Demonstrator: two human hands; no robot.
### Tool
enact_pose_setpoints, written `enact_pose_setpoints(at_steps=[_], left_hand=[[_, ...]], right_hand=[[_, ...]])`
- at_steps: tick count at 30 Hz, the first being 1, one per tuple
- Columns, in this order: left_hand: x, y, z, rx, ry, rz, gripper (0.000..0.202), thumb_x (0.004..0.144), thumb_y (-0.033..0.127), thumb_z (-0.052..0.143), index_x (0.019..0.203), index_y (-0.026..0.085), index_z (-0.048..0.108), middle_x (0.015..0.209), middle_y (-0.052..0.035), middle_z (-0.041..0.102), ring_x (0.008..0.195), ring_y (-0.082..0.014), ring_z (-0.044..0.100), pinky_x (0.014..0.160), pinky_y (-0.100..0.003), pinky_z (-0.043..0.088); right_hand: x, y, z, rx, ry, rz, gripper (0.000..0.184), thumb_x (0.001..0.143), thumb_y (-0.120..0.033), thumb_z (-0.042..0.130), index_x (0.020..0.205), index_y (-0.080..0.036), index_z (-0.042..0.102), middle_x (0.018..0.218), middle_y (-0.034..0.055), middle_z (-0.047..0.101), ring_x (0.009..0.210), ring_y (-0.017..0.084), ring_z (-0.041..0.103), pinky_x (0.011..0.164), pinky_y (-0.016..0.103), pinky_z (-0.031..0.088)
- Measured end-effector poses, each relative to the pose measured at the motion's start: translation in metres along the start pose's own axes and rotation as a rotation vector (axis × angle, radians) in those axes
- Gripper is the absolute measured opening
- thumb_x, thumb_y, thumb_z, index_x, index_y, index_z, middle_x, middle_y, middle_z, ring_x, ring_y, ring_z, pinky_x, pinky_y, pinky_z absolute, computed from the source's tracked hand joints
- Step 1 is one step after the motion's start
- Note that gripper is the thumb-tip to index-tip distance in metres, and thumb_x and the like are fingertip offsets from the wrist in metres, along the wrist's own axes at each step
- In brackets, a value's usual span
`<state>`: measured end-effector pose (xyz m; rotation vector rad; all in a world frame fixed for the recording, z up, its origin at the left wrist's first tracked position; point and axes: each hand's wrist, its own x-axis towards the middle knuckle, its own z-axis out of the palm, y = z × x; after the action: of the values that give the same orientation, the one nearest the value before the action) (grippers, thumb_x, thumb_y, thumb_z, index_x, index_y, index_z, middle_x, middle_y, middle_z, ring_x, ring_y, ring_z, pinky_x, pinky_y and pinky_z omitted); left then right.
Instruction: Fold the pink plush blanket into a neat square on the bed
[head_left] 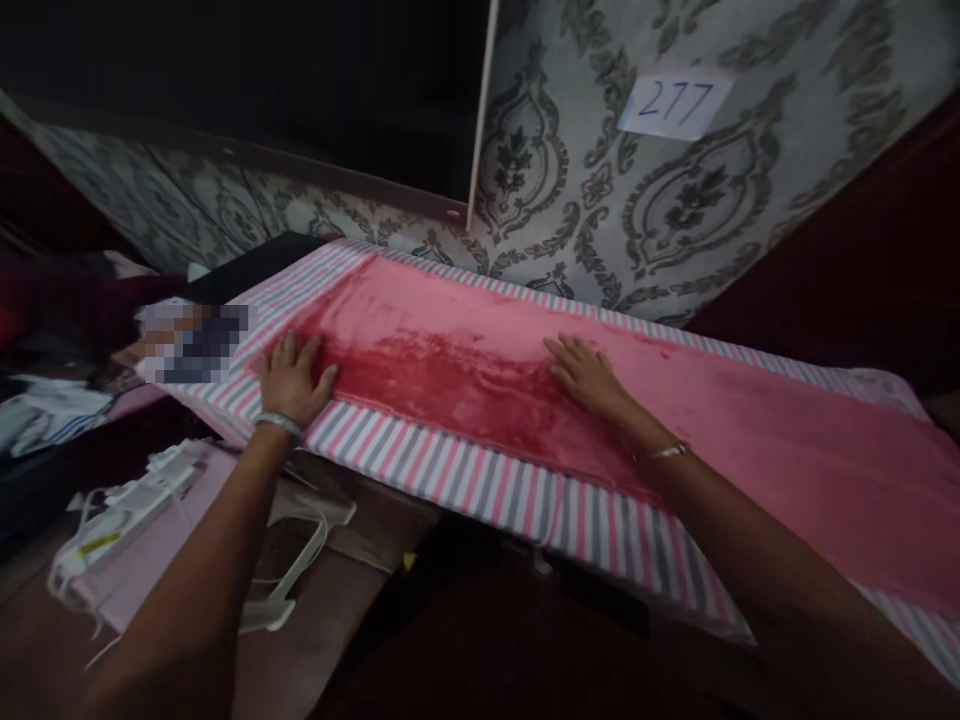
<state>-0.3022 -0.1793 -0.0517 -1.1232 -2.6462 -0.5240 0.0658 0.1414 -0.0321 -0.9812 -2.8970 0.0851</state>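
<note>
A long pink velvety cloth (480, 310) lies spread over a striped cover (450, 465) of pink, grey and white. Darker red patches mark its nap between my hands. My left hand (294, 380) rests flat on the cloth's left end, near the striped border, its fingers spread. Farther right, my right hand (589, 375) lies on the pink cloth with fingers stretched out. Neither hand grips anything. A bracelet sits on each wrist.
A dark television screen (262, 80) hangs on the patterned wall, beside a paper (675, 105) marked 277. Left of the striped cover is a pile of clothes (56, 410). Below stand a white power strip (127, 510) with cables and a white bracket-like piece (300, 565).
</note>
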Motion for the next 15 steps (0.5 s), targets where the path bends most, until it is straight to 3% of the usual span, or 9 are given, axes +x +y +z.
enact_pose_setpoints(at_steps=[3, 6, 11, 15], left_hand=[[-0.005, 0.02, -0.007, 0.002, -0.026, 0.081, 0.064, 0.097, 0.051, 0.034, 0.149, 0.019, 0.05, 0.162, -0.0151, 0.037, 0.15, -0.0351, 0.033, 0.123, -0.059, 0.021], [-0.012, 0.069, -0.008, 0.005, -0.088, 0.247, 0.062, 0.098, 0.048, 0.033, 0.149, 0.016, 0.049, 0.16, -0.0173, 0.04, 0.151, -0.0331, 0.031, 0.123, -0.059, 0.02], [-0.016, 0.179, 0.002, 0.01, -0.304, 0.518, 0.065, 0.098, 0.048, 0.039, 0.157, 0.021, 0.037, 0.167, -0.0127, 0.027, 0.155, -0.0328, 0.021, 0.124, -0.059, 0.015], [-0.015, 0.236, 0.014, 0.004, -0.358, 0.575, 0.066, 0.099, 0.05, 0.041, 0.159, 0.023, 0.033, 0.168, -0.013, 0.023, 0.156, -0.0346, 0.017, 0.124, -0.062, 0.015]], right_hand=[[-0.066, 0.01, 0.008, -0.002, -0.004, -0.018, 0.059, 0.105, -0.052, 0.022, 0.16, -0.033, 0.032, 0.169, 0.0083, 0.023, 0.154, 0.035, 0.022, 0.115, 0.065, 0.03], [-0.11, 0.025, 0.017, -0.027, -0.026, 0.058, 0.06, 0.105, -0.053, 0.024, 0.16, -0.032, 0.031, 0.169, 0.0082, 0.022, 0.154, 0.035, 0.023, 0.115, 0.064, 0.031], [-0.13, 0.026, 0.027, -0.077, 0.031, 0.148, 0.061, 0.104, -0.052, 0.029, 0.161, -0.03, 0.031, 0.17, 0.0074, 0.019, 0.155, 0.033, 0.018, 0.12, 0.062, 0.024], [-0.13, 0.017, 0.025, -0.055, 0.016, 0.178, 0.059, 0.105, -0.05, 0.03, 0.161, -0.03, 0.029, 0.17, 0.006, 0.016, 0.156, 0.031, 0.016, 0.122, 0.059, 0.02]])
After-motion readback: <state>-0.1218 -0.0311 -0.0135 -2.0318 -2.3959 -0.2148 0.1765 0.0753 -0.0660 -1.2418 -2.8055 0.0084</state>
